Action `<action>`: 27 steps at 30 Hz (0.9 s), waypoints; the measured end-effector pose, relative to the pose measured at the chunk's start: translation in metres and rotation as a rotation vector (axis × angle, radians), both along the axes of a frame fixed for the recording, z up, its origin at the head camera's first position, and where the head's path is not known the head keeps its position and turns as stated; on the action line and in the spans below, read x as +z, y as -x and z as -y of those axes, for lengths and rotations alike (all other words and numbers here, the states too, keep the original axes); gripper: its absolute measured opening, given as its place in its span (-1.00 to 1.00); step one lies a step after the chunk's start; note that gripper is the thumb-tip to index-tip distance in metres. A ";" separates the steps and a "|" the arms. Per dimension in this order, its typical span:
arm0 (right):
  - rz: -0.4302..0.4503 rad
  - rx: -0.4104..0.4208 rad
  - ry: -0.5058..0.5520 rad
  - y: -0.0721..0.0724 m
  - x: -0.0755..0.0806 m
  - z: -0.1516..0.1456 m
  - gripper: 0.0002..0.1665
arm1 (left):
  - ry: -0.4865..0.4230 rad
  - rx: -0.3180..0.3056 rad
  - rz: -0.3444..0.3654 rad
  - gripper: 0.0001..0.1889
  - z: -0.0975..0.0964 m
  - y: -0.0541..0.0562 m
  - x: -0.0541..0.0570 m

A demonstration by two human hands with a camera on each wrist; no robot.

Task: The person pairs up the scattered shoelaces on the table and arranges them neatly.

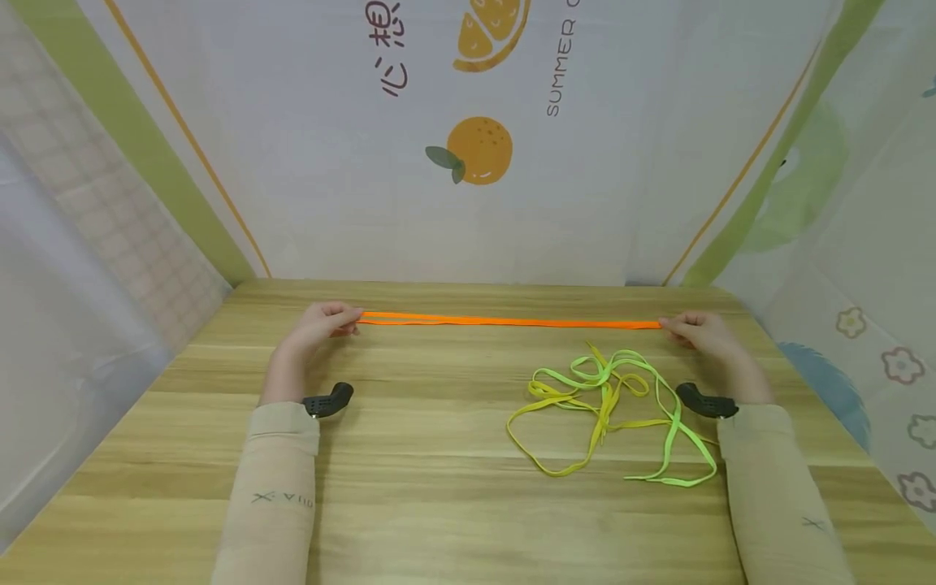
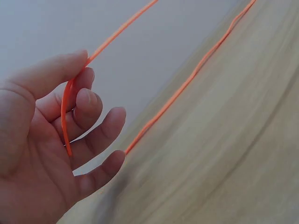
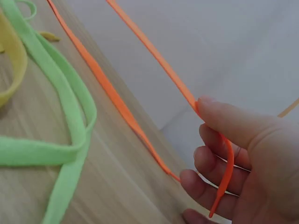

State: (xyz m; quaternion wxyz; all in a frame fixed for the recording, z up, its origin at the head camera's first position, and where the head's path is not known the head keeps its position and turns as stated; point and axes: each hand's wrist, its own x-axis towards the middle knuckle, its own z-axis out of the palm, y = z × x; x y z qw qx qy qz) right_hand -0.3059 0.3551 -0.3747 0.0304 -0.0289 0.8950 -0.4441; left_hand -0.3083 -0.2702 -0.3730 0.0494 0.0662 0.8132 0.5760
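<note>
Between my two hands an orange shoelace is stretched straight across the far part of the table. My left hand pinches it near one end between thumb and index finger; in the left wrist view the short tail hangs into the palm. At the other end my right hand pinches the lace the same way, its narrow tip dangling by the fingers in the right wrist view. Below the held lace, a second orange strand lies along the wooden surface, near the fingertips of both hands.
A loose tangle of a yellow shoelace and a light green shoelace lies on the wooden table, nearer than the right hand. A printed cloth hangs behind the table's far edge, with more cloth at both sides.
</note>
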 end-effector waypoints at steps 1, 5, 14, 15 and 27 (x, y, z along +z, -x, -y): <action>-0.003 -0.006 -0.003 0.000 -0.001 0.000 -0.43 | -0.001 0.007 -0.006 -0.66 0.001 -0.001 -0.001; 0.001 -0.035 -0.001 0.001 -0.007 -0.002 -0.35 | -0.041 0.044 -0.007 -0.59 0.005 -0.002 -0.006; -0.047 -0.119 0.031 0.003 -0.014 -0.006 -0.40 | -0.117 0.158 0.048 -0.61 0.016 0.006 -0.018; -0.052 -0.120 0.036 0.003 -0.015 -0.007 -0.42 | -0.131 0.164 0.055 -0.62 0.016 0.005 -0.018; -0.118 -0.162 0.145 0.005 -0.026 -0.012 -0.78 | -0.193 0.262 0.055 -0.65 0.016 0.004 -0.023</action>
